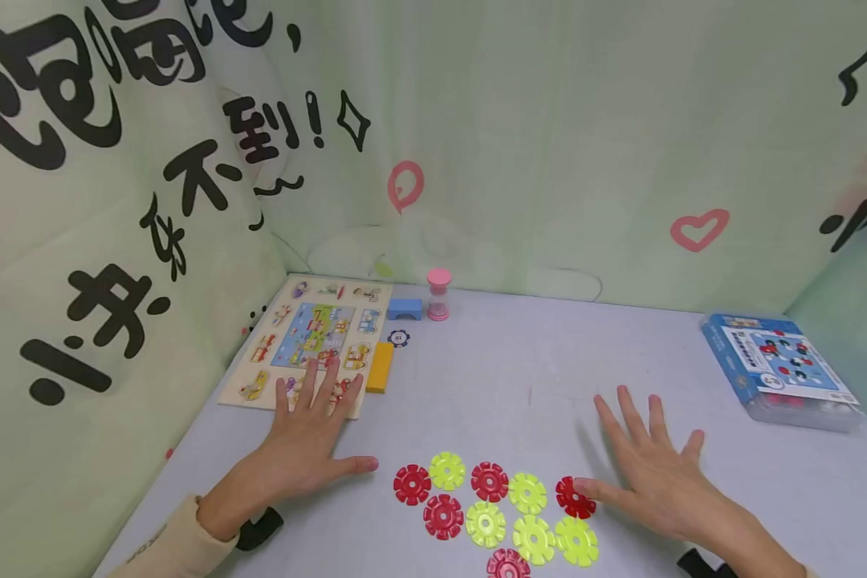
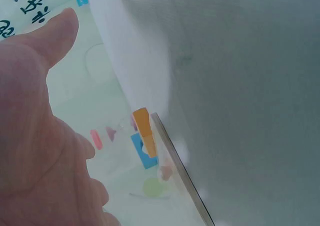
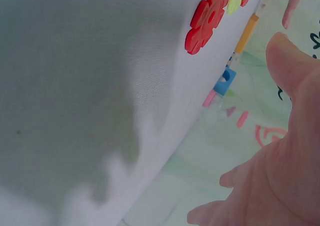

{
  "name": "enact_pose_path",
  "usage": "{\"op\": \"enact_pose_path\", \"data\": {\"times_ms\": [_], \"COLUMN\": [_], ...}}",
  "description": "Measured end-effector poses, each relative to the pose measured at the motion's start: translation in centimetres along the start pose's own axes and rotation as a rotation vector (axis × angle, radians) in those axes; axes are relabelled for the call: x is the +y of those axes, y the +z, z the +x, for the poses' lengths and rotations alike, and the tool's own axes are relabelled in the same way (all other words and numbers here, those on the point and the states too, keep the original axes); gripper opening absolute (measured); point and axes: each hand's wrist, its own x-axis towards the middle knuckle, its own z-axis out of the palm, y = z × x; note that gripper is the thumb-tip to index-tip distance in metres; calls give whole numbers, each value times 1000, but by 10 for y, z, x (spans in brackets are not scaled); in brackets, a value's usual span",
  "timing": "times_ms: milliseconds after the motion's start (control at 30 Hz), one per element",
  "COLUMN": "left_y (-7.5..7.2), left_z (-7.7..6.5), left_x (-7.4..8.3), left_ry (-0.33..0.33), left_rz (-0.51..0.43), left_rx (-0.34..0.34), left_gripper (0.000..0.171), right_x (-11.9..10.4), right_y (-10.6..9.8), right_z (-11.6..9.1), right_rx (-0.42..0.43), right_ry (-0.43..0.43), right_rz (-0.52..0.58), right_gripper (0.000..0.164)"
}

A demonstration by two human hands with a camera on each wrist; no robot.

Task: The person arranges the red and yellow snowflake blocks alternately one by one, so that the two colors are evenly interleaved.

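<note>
Red and yellow-green notched plastic discs lie flat on the table between the hands, among them a red disc (image 1: 442,517) and a yellow-green disc (image 1: 534,539). My left hand (image 1: 307,445), fingers spread and straight, is held over the near edge of a wooden picture board (image 1: 260,399). My right hand (image 1: 653,474) is spread too, its thumb overlapping the rightmost red disc (image 1: 572,499) in the head view. That red disc (image 3: 206,23) stands apart from the thumb in the right wrist view. Neither hand grips anything.
Beside the board lie a yellow block (image 1: 380,368), a blue arch block (image 1: 405,309) and a small dark-rimmed round piece (image 1: 399,338). A pink sand timer (image 1: 438,295) stands behind. At the right sits a blue-lidded box (image 1: 783,369). A printed curtain (image 1: 549,144) borders the table.
</note>
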Motion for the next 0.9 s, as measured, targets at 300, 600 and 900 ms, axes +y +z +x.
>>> {"op": "enact_pose_path", "data": {"times_ms": [300,600,900], "left_y": [2,-9,-1], "left_z": [7,46,85], "left_x": [4,51,105], "left_ry": [134,588,752], "left_rz": [-43,-185,-158], "left_rx": [15,-99,-274], "left_gripper": [104,64,50], "right_x": [4,4,-20], "right_y": [-6,-9,-4], "right_z": [-3,0,4], "right_rx": [-7,56,-4], "right_ry": [-100,-313,-427], "right_rz": [95,180,198], "right_gripper": [104,57,40]}}
